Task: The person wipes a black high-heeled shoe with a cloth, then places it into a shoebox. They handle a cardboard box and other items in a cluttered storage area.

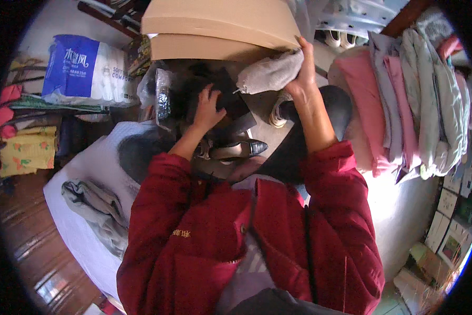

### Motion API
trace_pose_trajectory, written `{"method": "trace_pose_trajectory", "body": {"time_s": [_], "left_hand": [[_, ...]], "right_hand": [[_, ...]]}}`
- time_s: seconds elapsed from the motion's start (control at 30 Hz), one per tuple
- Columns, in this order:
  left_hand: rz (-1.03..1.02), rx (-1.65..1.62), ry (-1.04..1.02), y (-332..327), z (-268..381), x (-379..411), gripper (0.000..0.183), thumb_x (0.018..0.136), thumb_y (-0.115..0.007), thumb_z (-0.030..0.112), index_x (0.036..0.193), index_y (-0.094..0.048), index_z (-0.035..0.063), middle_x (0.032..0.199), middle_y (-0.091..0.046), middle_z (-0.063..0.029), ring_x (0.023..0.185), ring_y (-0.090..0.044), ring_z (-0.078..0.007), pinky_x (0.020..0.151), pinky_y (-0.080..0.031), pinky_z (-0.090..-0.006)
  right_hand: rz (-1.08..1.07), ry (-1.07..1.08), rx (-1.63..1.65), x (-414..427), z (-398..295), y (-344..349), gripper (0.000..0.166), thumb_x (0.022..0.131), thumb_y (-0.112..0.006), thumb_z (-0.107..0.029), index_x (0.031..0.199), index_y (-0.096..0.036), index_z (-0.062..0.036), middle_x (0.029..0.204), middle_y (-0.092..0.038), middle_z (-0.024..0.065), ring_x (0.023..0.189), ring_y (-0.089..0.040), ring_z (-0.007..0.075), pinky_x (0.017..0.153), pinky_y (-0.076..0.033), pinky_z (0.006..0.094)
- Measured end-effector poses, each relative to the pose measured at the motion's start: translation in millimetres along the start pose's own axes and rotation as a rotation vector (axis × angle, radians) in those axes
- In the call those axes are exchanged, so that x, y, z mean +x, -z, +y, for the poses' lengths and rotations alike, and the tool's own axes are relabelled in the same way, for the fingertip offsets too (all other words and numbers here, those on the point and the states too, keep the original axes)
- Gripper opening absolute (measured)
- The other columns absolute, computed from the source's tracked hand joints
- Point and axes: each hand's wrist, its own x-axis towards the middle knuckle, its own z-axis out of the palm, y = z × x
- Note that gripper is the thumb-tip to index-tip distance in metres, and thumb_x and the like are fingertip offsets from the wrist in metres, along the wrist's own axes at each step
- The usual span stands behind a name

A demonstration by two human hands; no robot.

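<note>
My right hand (pixel 305 75) holds a light grey cloth pouch (pixel 270 73) with a drawstring end, at the lower right edge of a large cardboard box (pixel 220 41). My left hand (pixel 208 110) is spread over dark items below the box, its fingers apart; nothing shows in it. Clear plastic wrapping (pixel 163 98) lies just left of that hand. Under the dark items, near my knees, rests a black pointed shoe (pixel 257 147) with a pale inner sole. What exactly the dark items are cannot be told.
A blue and white paper pack (pixel 72 65) stands at the upper left. Folded pink, grey and pale green fabrics (pixel 362 102) are stacked at the right. Grey clothing (pixel 98 216) lies on a white quilted cover (pixel 68 197) at the left. White shoes (pixel 340 39) stand at the upper right.
</note>
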Motion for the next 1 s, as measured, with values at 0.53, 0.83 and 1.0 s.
{"method": "trace_pose_trajectory", "body": {"time_s": [0.53, 0.83, 1.0], "left_hand": [[-0.101, 0.092, -0.055, -28, -4, 2, 0.057, 0.063, -0.076, 0.018, 0.113, -0.051, 0.0041, 0.137, -0.035, -0.0228, 0.122, -0.038, -0.0415, 0.1, -0.037, -0.0478], [0.391, -0.162, 0.413, -48, -33, -38, 0.063, 0.068, -0.077, 0.04, 0.111, -0.054, 0.0001, 0.127, -0.048, -0.0235, 0.117, -0.046, -0.0382, 0.097, -0.037, -0.0453], [0.18, -0.829, 1.406, -35, -74, -42, 0.076, 0.08, -0.064, 0.052, 0.131, -0.045, -0.0019, 0.132, -0.048, -0.0164, 0.119, -0.047, -0.029, 0.1, -0.037, -0.042]], "right_hand": [[0.075, 0.043, -0.069, 1, 0, -4, 0.05, 0.079, -0.059, -0.05, 0.105, -0.055, -0.0075, 0.096, -0.058, 0.0102, 0.089, -0.055, 0.0277, 0.082, -0.046, 0.0448], [0.067, 0.003, -0.095, 6, 2, 1, 0.053, 0.082, -0.054, -0.049, 0.118, -0.051, -0.0093, 0.108, -0.058, 0.0116, 0.098, -0.056, 0.0293, 0.087, -0.046, 0.0449], [0.094, 0.01, -0.09, 6, 5, -6, 0.059, 0.083, -0.057, -0.048, 0.124, -0.05, -0.0064, 0.117, -0.057, 0.0148, 0.104, -0.055, 0.0313, 0.093, -0.044, 0.0462]]}}
